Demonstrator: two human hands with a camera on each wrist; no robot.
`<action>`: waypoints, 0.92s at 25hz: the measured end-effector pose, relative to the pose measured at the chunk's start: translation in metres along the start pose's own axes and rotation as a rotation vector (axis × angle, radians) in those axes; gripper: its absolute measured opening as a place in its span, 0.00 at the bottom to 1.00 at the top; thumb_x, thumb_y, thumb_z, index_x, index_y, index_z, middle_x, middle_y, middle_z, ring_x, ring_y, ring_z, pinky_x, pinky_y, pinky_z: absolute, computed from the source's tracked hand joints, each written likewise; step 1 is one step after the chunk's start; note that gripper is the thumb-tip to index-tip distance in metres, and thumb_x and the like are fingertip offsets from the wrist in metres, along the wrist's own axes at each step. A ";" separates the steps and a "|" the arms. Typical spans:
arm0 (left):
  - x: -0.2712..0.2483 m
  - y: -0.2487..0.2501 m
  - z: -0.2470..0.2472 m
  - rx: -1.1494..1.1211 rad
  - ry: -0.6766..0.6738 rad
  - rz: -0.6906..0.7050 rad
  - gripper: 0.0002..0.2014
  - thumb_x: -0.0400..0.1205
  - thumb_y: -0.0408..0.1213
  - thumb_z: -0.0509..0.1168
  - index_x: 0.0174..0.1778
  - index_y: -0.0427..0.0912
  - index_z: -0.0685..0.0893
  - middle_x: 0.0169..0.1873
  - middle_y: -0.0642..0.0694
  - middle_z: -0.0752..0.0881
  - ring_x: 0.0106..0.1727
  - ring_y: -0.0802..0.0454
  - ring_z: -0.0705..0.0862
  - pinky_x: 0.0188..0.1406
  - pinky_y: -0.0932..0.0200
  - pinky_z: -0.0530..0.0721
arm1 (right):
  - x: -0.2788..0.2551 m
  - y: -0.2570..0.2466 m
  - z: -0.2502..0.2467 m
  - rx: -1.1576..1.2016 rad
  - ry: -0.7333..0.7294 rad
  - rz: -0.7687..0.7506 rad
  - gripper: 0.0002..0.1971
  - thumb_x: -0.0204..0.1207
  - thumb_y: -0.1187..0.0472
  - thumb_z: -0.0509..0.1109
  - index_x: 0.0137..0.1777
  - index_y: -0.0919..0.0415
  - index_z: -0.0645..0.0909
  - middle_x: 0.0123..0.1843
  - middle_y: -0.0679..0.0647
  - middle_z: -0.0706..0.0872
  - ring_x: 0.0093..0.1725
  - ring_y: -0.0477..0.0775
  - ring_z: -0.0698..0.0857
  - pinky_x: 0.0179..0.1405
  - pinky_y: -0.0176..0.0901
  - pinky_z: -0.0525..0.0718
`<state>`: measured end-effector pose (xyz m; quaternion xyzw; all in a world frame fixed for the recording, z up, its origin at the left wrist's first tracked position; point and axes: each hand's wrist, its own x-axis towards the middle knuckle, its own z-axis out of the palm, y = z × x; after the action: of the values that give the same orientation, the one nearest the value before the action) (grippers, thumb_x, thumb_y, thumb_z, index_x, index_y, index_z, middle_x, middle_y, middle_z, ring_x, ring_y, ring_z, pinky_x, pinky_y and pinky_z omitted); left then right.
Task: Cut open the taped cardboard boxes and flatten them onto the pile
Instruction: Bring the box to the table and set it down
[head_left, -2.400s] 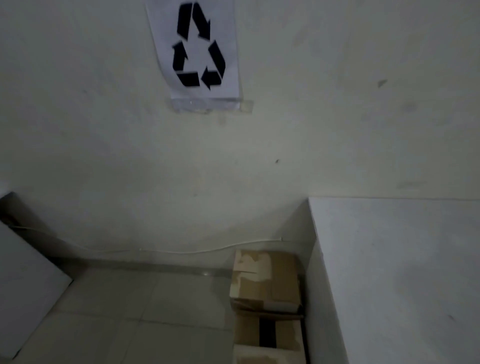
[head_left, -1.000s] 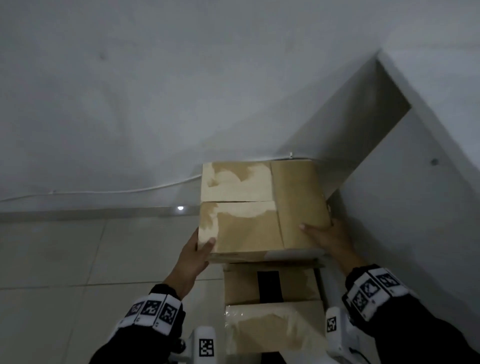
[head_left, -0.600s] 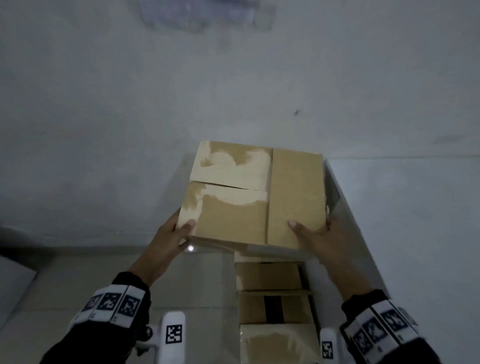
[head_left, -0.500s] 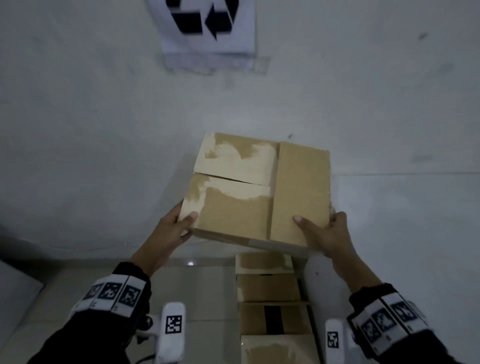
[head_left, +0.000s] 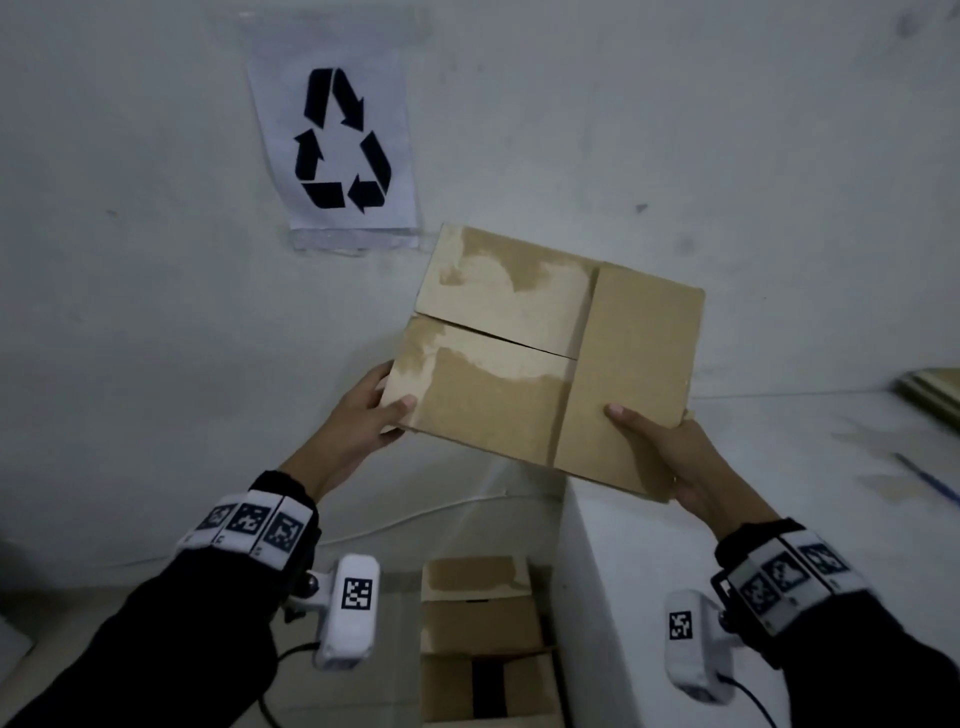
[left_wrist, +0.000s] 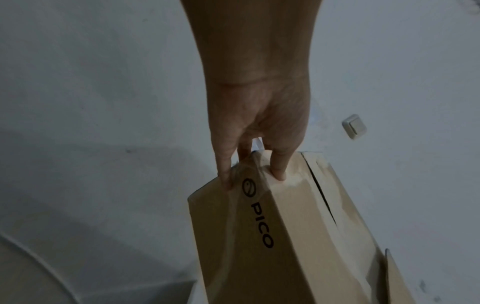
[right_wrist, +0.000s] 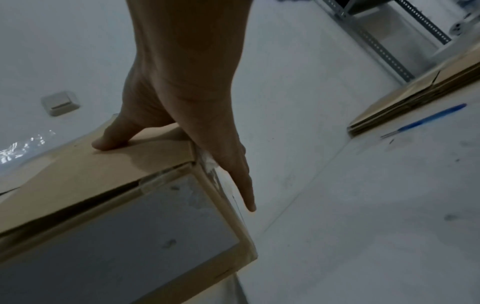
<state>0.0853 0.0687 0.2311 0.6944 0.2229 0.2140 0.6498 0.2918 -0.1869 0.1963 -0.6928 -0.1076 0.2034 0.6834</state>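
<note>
Two hands' fingers gripping cardboard box (head_left: 545, 358) by near corners, above white table's (head_left: 779, 493) edge

Recycling corner – recycling sign (head_left: 340, 143) on wall, flattened cardboard pile (right_wrist: 415, 90).

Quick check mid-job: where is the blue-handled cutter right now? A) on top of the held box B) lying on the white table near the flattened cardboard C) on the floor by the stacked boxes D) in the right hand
B: the blue-handled cutter lies on the white table beside the flattened cardboard; both hands grip the box.
</note>
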 end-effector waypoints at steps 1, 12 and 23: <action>-0.002 0.002 0.026 -0.001 -0.005 -0.020 0.23 0.84 0.32 0.63 0.75 0.50 0.69 0.65 0.45 0.80 0.62 0.47 0.81 0.61 0.51 0.80 | -0.002 -0.006 -0.027 -0.009 0.016 -0.022 0.58 0.34 0.38 0.87 0.70 0.56 0.74 0.62 0.54 0.85 0.59 0.59 0.84 0.60 0.58 0.83; -0.013 -0.035 0.304 -0.061 -0.080 -0.408 0.34 0.80 0.63 0.57 0.75 0.42 0.71 0.71 0.39 0.76 0.67 0.41 0.77 0.68 0.44 0.74 | -0.015 -0.043 -0.278 -0.630 0.176 -0.339 0.60 0.48 0.37 0.85 0.81 0.44 0.57 0.74 0.48 0.74 0.71 0.56 0.76 0.68 0.56 0.77; 0.099 -0.009 0.449 -0.989 -0.430 -0.590 0.38 0.75 0.60 0.67 0.70 0.32 0.73 0.67 0.22 0.76 0.66 0.21 0.76 0.59 0.27 0.78 | 0.085 -0.019 -0.365 -1.417 0.426 -0.976 0.51 0.59 0.36 0.78 0.81 0.46 0.58 0.81 0.62 0.65 0.79 0.70 0.64 0.66 0.73 0.68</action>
<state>0.4287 -0.2348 0.1938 0.2473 0.1439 -0.0415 0.9573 0.5266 -0.4794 0.1979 -0.8533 -0.3622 -0.3587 0.1100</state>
